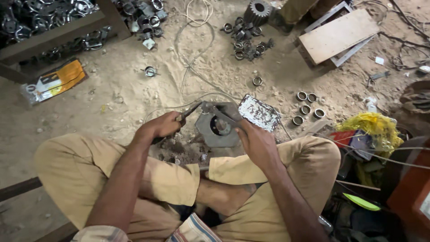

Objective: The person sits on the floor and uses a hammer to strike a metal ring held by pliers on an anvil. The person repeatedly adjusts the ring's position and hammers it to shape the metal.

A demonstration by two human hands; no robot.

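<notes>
The left hand (162, 126) is closed around a tool handle (191, 109) whose long axis points right toward the metal block (218, 130) on the floor; the right hand (256, 142), closed on tongs (223, 113), is nearer.

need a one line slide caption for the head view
Seated cross-legged on a sandy floor, left hand and right hand hold tools over a metal block, loose rings nearby.
</notes>
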